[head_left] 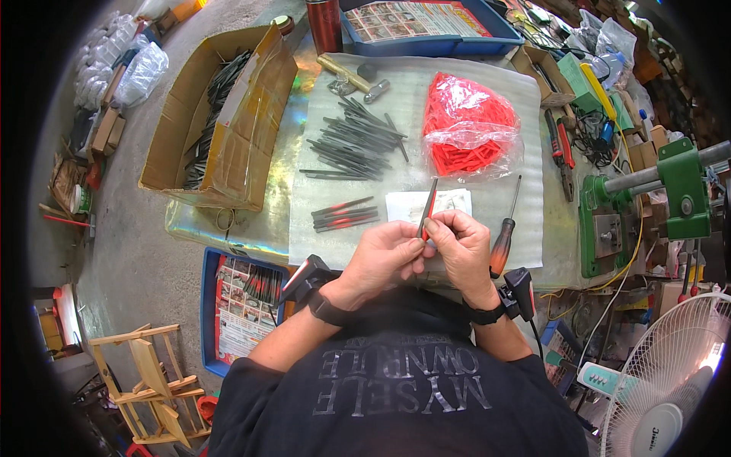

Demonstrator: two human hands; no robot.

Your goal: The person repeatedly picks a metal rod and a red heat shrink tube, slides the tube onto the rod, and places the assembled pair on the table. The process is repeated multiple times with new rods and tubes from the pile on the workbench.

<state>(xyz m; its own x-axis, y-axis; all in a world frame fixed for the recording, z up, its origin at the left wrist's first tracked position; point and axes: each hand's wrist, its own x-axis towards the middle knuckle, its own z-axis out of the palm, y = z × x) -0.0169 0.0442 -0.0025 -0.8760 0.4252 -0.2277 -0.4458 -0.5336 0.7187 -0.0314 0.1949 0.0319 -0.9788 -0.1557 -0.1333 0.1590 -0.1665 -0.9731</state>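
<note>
In front of my chest, a slim black stick with a red part (429, 206) points up and away between my fingers. My left hand (383, 257) pinches its lower end. From the other side, the thumb and fingers of my right hand (464, 247) close on it too. Several black-and-red sticks (345, 216) lie in a small row left of my hands. Beyond them is a loose pile of plain black sticks (350, 141). A clear plastic bag of red pieces (472, 126) sits past my right hand, and white paper (403, 204) lies just beyond the held stick.
A screwdriver (503, 245) rests right of my right hand. At the far side lie a hammer (343, 74) and a blue tray (434, 46). A cardboard box (251, 129) of black sticks stands left, a green press (601, 221) and a fan (662, 381) right. Another blue tray (209, 320) is lower left.
</note>
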